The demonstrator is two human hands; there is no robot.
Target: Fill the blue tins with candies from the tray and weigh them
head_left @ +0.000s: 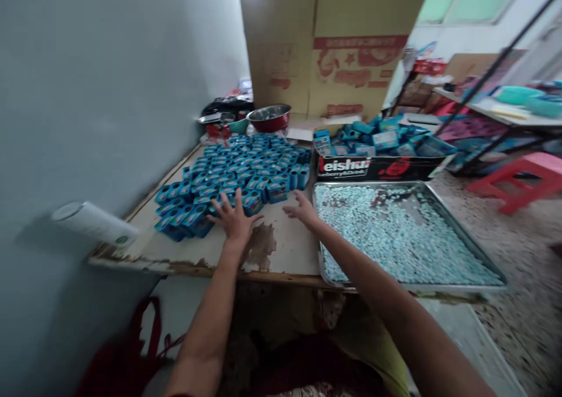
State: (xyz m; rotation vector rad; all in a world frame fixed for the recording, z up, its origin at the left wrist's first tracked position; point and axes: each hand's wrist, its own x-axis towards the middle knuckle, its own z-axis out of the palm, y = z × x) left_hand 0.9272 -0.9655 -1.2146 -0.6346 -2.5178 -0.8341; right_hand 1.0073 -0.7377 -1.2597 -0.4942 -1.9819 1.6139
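Observation:
Many small blue boxes (pixel 232 171) stand packed together in rows on the worktable (pixel 292 250). At the front edge of these rows, my left hand (pixel 237 218) has its fingers spread, close to the nearest boxes; whether it touches them I cannot tell. My right hand (pixel 304 211) hovers over the table just right of the boxes, fingers apart and holding nothing. Beside my right forearm lies a metal tray (pixel 465 233) spread with small pale-green pieces (pixel 386 239), with a barer patch toward its back.
Behind the tray, a carton (pixel 377 167) is heaped with more blue boxes. A red bowl (pixel 270 119) sits at the back, before a tall cardboard sheet (pixel 325 51). A white cylinder (pixel 94 222) leans by the left wall. A pink stool (pixel 522 177) stands at right.

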